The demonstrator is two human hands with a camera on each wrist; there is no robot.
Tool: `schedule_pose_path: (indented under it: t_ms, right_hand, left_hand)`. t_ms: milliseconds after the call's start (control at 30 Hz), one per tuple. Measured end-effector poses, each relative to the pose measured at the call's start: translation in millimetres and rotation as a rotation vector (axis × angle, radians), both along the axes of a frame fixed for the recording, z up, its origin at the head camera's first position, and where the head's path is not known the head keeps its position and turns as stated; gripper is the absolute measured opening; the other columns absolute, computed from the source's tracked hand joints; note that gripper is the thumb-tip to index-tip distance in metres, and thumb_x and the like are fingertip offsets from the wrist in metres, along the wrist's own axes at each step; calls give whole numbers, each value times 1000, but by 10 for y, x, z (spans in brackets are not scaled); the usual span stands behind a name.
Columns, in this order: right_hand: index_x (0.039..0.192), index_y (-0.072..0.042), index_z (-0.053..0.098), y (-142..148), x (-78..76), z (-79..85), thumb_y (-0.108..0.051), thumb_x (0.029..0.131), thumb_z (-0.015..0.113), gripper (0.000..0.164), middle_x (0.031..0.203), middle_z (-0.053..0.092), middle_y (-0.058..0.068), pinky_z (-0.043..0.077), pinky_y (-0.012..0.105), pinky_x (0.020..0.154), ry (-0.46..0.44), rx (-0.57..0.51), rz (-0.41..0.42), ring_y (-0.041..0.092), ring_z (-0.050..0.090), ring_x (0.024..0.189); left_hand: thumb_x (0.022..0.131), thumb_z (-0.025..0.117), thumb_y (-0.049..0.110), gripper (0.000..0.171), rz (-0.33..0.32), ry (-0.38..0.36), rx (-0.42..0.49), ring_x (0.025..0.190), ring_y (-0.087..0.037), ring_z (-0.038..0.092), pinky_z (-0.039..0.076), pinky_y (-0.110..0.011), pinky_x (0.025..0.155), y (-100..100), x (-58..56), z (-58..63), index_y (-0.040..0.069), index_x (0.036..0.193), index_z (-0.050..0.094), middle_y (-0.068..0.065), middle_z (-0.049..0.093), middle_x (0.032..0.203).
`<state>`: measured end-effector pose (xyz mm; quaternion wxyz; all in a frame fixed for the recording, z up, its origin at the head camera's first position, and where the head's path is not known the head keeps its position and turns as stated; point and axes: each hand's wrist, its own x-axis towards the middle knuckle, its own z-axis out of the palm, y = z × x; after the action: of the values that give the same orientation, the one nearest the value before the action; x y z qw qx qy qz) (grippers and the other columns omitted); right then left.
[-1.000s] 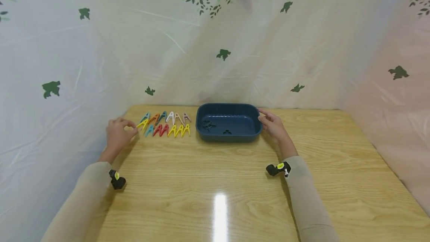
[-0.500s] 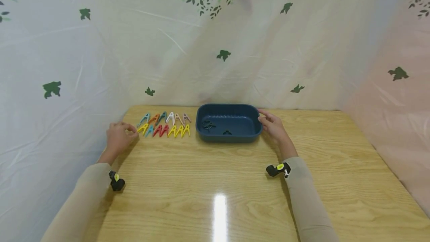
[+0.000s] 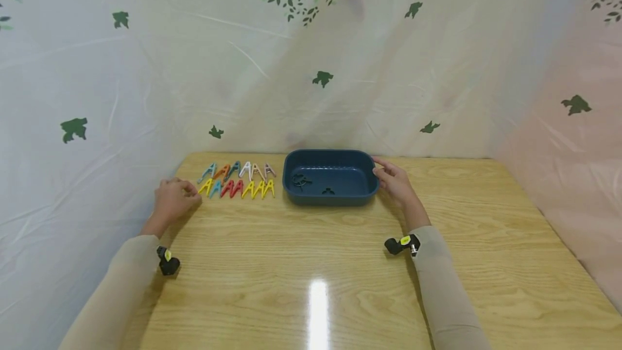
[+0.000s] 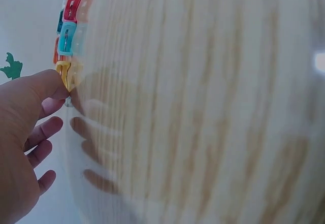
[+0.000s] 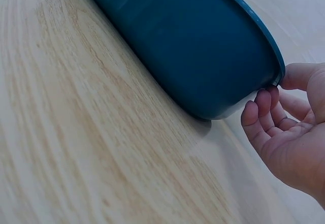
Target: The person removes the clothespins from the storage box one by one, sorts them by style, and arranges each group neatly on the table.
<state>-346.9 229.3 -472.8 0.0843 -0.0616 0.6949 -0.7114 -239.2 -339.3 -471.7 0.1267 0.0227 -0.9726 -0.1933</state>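
Observation:
My left hand (image 3: 174, 199) is at the left end of the front row of clothespins, its thumb and forefinger pinching the near end of a yellow clothespin (image 4: 63, 69) that lies on the table. The other fingers stay loosely bent in the left wrist view. Beside that yellow one come a light blue clothespin (image 3: 216, 188), two red clothespins (image 3: 233, 188) and several more yellow clothespins (image 3: 259, 189). With thumb and fingers, my right hand (image 3: 396, 181) grips the right rim of a dark blue plastic basin (image 5: 203, 46). The basin stands on the table.
Behind is a second row with light blue, orange (image 3: 222, 171), dark teal, white (image 3: 246, 169) and pale clothespins. Small dark green leaf shapes (image 3: 301, 180) show in the basin. A leaf-patterned curtain (image 3: 272, 101) borders the wooden table (image 3: 272, 263).
The yellow clothespin has come down from just over the back light blue one into line with the front row. My left hand has shifted slightly nearer. The right hand and basin have stayed put.

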Motion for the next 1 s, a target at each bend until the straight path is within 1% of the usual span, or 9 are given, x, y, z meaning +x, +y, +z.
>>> schedule_pose_path:
  t_ms: [233,367,433,533,633,733,800,933,1000]
  right_hand:
    - [153,-4,44,-4,1,6,-14,104,56,51,89,57,-9,50,13,69,-6,0,-4,1,56,76]
    - [152,-3,45,-4,8,4,-14,104,57,50,88,58,-9,49,13,69,2,-2,-10,1,56,75]
    - [152,-3,45,-2,13,4,-13,104,57,51,87,58,-9,49,14,68,3,-10,-12,1,55,74]
    - [152,-2,44,6,16,0,-13,104,57,51,86,58,-9,48,14,68,6,-10,-7,1,54,73]
    - [153,-2,44,15,18,-4,-13,104,56,51,86,58,-9,48,14,68,6,-15,0,0,53,72]
    - [153,-1,42,20,23,-3,-13,105,55,52,89,60,-8,49,14,68,0,-37,11,0,55,73]
    - [154,-1,41,20,27,-1,-13,105,55,53,91,61,-8,50,13,69,-4,-48,16,0,57,76]
    - [154,-2,40,17,21,-3,-14,105,56,54,95,62,-7,52,14,72,-9,-58,16,1,61,82]
    - [154,-2,40,13,7,-14,-14,105,56,53,96,62,-7,53,14,73,-7,-54,15,2,61,83]
  left_hand:
    - [83,73,23,18,0,-29,21,96,-43,45,32,-58,81,4,12,28,5,86,70,-20,61,97]
    - [82,71,21,21,7,-41,48,97,-41,44,31,-58,83,19,18,50,3,93,69,-21,61,99]
    - [82,71,21,24,10,-35,50,97,-40,44,31,-57,83,29,14,66,2,98,67,-21,63,101]
    - [84,71,19,28,-2,-2,52,99,-40,45,32,-56,83,73,0,105,1,106,67,-23,64,105]
    - [86,72,17,30,-36,63,41,98,-41,48,33,-57,83,156,-38,156,0,111,67,-23,65,106]
    - [86,74,17,30,-81,136,18,97,-41,50,35,-56,84,288,-89,225,0,111,68,-23,67,103]
    - [86,76,17,30,-112,170,3,95,-40,52,37,-55,85,394,-132,273,0,110,69,-23,67,102]
    - [84,78,14,29,-162,209,-16,96,-39,55,40,-54,87,616,-234,359,-1,108,70,-23,69,102]
    - [84,77,14,28,-180,204,-19,98,-39,55,40,-55,88,731,-280,404,0,108,70,-22,69,104]
